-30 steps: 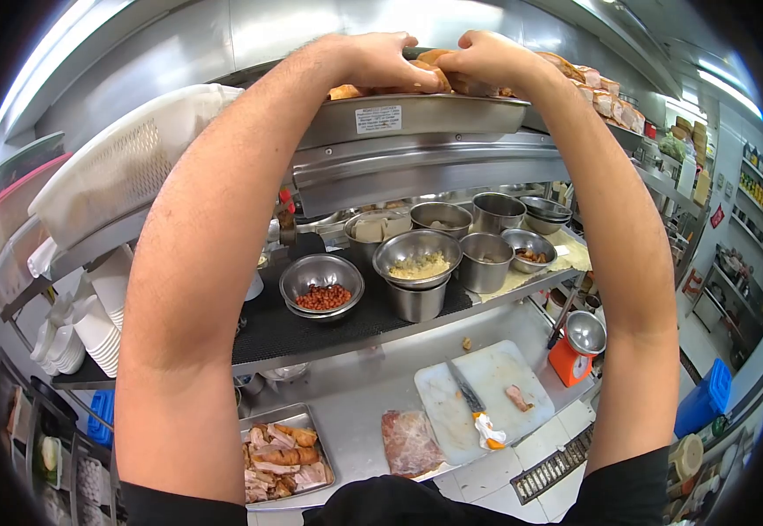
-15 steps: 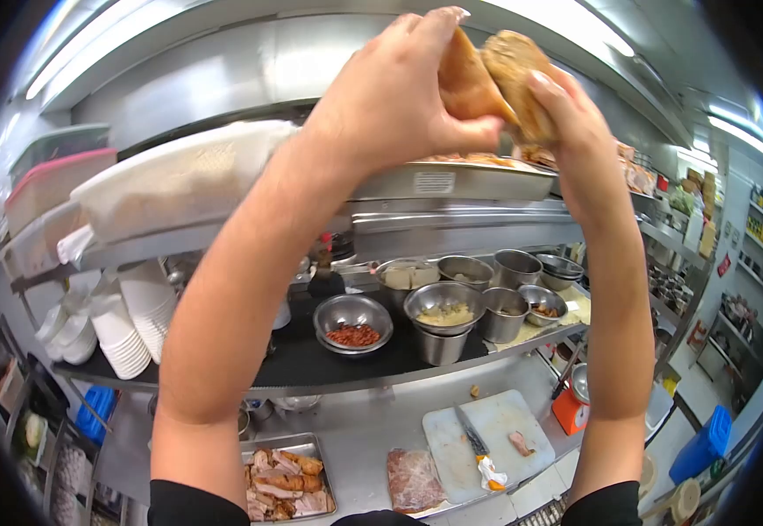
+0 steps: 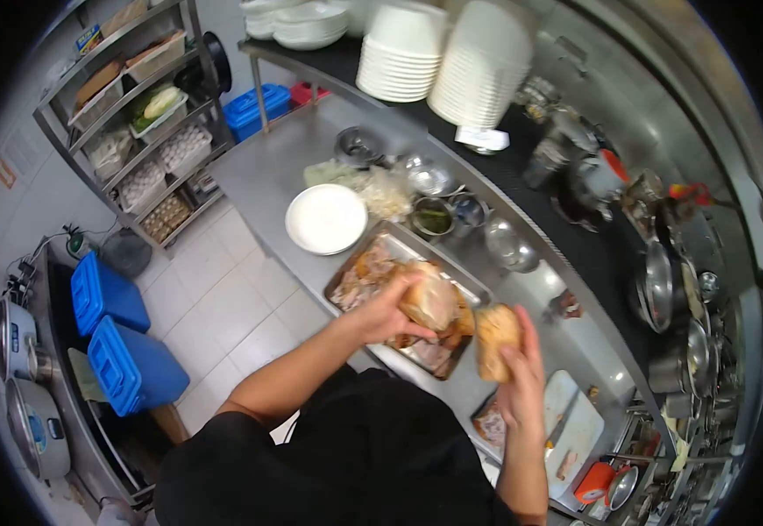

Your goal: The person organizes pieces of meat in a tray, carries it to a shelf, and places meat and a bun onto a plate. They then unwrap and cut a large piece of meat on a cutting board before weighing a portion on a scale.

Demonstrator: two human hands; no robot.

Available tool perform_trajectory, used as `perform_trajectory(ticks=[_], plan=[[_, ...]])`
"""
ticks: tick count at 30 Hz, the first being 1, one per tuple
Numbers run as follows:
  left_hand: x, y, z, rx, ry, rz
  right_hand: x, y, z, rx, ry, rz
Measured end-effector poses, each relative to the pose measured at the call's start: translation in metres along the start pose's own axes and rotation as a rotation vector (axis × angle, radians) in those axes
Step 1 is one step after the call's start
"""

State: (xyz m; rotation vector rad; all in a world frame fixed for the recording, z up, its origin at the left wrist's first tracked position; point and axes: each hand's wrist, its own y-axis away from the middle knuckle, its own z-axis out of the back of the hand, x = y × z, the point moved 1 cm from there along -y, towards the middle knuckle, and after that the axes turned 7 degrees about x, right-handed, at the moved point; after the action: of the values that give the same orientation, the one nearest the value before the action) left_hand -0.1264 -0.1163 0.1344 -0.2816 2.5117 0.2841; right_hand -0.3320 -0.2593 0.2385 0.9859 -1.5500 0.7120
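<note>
My left hand (image 3: pixel 388 314) is closed around a pale-brown piece of cooked meat (image 3: pixel 431 302), above a metal tray (image 3: pixel 478 292) of meat pieces. Just to the right, my right hand (image 3: pixel 522 377) grips a second golden-brown piece (image 3: pixel 497 342), over the counter between the tray and a white cutting board (image 3: pixel 585 430). The two held pieces are apart. A knife (image 3: pixel 562 422) and a small scrap of meat (image 3: pixel 566 465) lie on the board. Beside it a flat slab of meat (image 3: pixel 490 422) is partly hidden by my right hand.
A white round container (image 3: pixel 327 219) and metal bowls (image 3: pixel 427 175) stand beyond the tray. Stacked white tubs (image 3: pixel 403 53) occupy the upper shelf. An orange scale (image 3: pixel 595 482) is at the lower right. Blue bins (image 3: pixel 136 364) stand on the floor at left.
Both hands have come down from the upper shelf with the meat pieces and are now over the counter. The view has turned down and to the left.
</note>
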Motion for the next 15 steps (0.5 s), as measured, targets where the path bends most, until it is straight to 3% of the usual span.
perform_trajectory(ticks=[2, 8, 10, 15], plan=[[-0.026, 0.033, 0.070, -0.180, -0.053, -0.010, -0.057, -0.054, -0.037, 0.110, -0.105, -0.155], [-0.134, 0.048, 0.217, -0.463, -0.525, 0.138, -0.201, -0.229, -0.166, 0.202, 0.170, -0.127], [-0.165, 0.034, 0.254, -0.480, -0.516, 0.199, -0.223, -0.271, -0.206, 0.187, 0.198, -0.105], [-0.209, -0.006, 0.304, -0.614, -0.534, 0.093, -0.260, -0.339, -0.243, 0.214, 0.183, -0.016]])
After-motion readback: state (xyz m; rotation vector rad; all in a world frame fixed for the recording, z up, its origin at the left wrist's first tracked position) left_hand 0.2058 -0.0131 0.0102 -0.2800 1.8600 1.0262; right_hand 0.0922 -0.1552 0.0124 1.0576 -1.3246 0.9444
